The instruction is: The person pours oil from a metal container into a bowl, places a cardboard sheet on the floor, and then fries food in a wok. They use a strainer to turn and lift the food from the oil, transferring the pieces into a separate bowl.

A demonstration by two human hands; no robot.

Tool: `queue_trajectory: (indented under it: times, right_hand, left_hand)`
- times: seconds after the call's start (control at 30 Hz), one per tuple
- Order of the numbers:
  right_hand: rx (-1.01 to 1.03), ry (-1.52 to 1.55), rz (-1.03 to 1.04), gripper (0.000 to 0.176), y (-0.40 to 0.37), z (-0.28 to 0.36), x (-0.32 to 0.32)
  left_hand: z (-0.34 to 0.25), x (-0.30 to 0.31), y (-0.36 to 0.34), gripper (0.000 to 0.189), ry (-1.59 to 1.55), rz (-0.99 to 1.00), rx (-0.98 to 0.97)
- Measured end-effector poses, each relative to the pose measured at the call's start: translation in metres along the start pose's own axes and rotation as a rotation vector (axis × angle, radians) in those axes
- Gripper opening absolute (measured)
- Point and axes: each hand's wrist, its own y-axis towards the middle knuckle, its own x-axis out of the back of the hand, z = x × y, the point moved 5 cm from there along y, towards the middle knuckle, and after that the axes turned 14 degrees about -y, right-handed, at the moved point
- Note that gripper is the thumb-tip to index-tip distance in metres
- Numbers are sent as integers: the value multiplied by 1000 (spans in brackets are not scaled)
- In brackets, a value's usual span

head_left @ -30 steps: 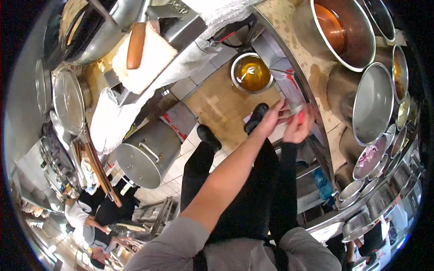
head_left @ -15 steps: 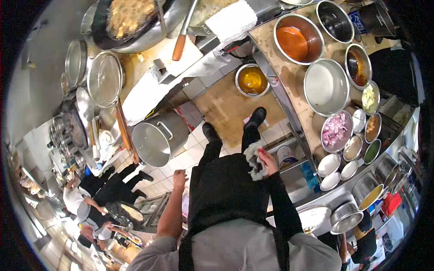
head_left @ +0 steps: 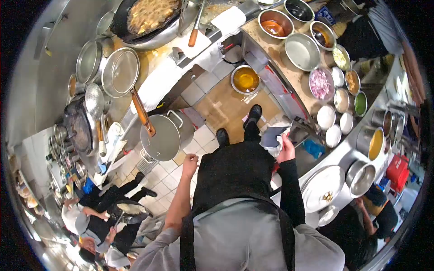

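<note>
My right hand (head_left: 285, 150) grips a crumpled cloth (head_left: 272, 137), white with a dark grey patch, beside the black apron (head_left: 237, 174). The cloth hangs in the air, left of the shelf opening under the counter. My left hand (head_left: 190, 165) is loosely closed on the other side of the apron, with nothing visible in it. Nearest to it is a large steel stockpot (head_left: 160, 137) standing ahead and to the left. A steel bowl of amber liquid (head_left: 245, 80) sits on the floor ahead of my shoes.
At the left, a wok (head_left: 151, 20) holds bubbling food, with a wood-handled strainer (head_left: 120, 72) nearer. Bowls, including chopped onion (head_left: 320, 84), crowd the right counter. Brown cardboard (head_left: 221, 108) covers part of the tiled floor. Other people (head_left: 97, 217) work at the lower left and lower right.
My body has moved forward and turned slightly. The cloth in my right hand has swung more open and shifted right. My left hand stays closed and is a little farther forward.
</note>
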Motion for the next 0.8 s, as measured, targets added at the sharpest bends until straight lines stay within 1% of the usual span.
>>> queue_trajectory:
  times: [0.03, 0.07, 0.1, 0.13, 0.2, 0.27, 0.33, 0.37, 0.4, 0.43, 0.47, 0.5, 0.53, 0.57, 0.6, 0.63, 0.67, 0.7, 0.73, 0.77, 0.8]
  right_hand:
    - [8, -7, 13, 28, -9, -15, 11]
    - [16, -12, 27, 30, -20, -27, 3]
    - [36, -18, 85, 33, -55, -13, -48]
    - [75, -186, 22, 40, -53, -33, -42]
    - [142, -519, -121, 52, -44, -76, -18]
    - [119, -683, 128, 59, -79, -89, -79]
    - [26, -790, 382, 54, -114, -94, -128]
    - [462, -1235, 398, 40, -118, -90, -129]
    - [515, -1202, 291, 34, -127, -77, -127]
    - [564, -1400, 10, 28, -139, -50, -115]
    - [611, -1193, -227, 27, -131, -41, -61]
    - [642, -949, -406, 26, -131, -18, -4]
    - [918, -1707, -912, 38, -163, 27, 16]
    - [836, -1450, -1256, 41, -176, 53, 82]
    - [722, -1456, -1580, 49, -188, 73, 165]
    - [315, -1747, -2010, 54, -213, 90, 187]
    - [400, -1465, -2099, 55, -235, 101, 208]
    - [132, -1329, -2111, 54, -238, 107, 239]
    - [-76, -1444, -1886, 51, -225, 107, 306]
    - [-138, -1635, -1845, 47, -226, 110, 305]
    - [-147, -1680, -1849, 44, -228, 112, 304]
  left_hand:
    - [-6, 0, 4, 28, 8, 18, -62]
    - [-17, -4, 4, 30, 11, 70, -36]
    - [-29, -14, 1, 31, 51, 144, -53]
    - [-39, -25, -5, 32, 93, 217, -66]
    - [-64, -64, -29, 39, -160, 434, -34]
    - [-108, -102, -79, 44, -441, 593, 53]
    - [-109, -129, -88, 47, -395, 757, 29]
    - [-115, -137, -91, 36, -248, 790, -105]
    - [-108, -141, -84, 32, -236, 764, -91]
    - [-96, -143, -74, 29, -227, 734, -75]
    - [-88, -142, -68, 26, -219, 700, -60]
    - [-87, -138, -65, 22, -191, 684, -42]
    - [-83, -132, -62, 21, -200, 662, -49]
    - [-75, -124, -55, 21, -206, 641, -56]
    - [-66, -117, -44, 20, -212, 621, -66]
    - [-52, -109, -31, 19, -226, 629, -106]
    - [-52, -99, -29, 19, -185, 609, -70]
    - [-55, -88, -28, 19, -144, 587, -35]
    - [-57, -78, -26, 19, -102, 564, 0]
    - [-54, -69, -20, 18, -120, 531, -25]
    - [-51, -62, -12, 17, -135, 509, -25]
